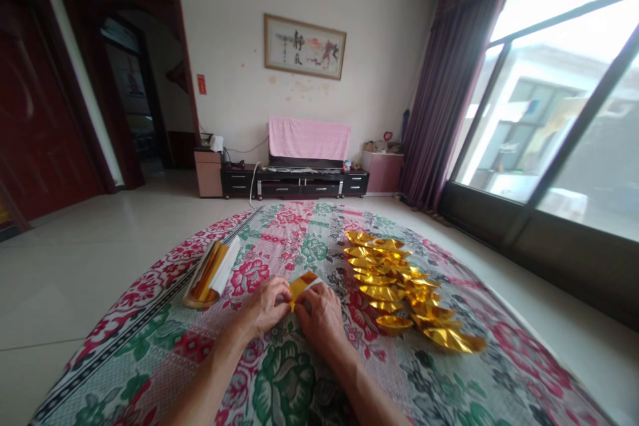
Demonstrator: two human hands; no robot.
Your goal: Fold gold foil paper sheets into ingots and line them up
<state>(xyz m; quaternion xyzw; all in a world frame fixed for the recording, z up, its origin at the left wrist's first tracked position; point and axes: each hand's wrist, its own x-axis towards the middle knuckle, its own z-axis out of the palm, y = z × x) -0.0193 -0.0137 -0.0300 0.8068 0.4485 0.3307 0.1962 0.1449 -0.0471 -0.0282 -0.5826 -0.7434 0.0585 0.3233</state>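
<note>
A small sheet of gold foil paper (pixel 302 282), partly folded with a white strip showing, lies between my hands over the flowered cloth. My left hand (pixel 269 305) pinches its left corner between thumb and fingers. From the other side my right hand (pixel 320 314) grips the near right part, its fingers curled over and hiding some of the paper. To the right sit several folded gold paper ingots (pixel 382 293) in two rough rows. On the left is a loosely curled stack of gold and white paper sheets (pixel 212 273).
The round table is covered by a red, green and white flowered tablecloth (pixel 284 379). Beyond it, against the wall, stands a low black cabinet (pixel 309 186) with a pink cloth (pixel 309 138) draped over something on top. A purple curtain (pixel 439 80) hangs beside large windows at right.
</note>
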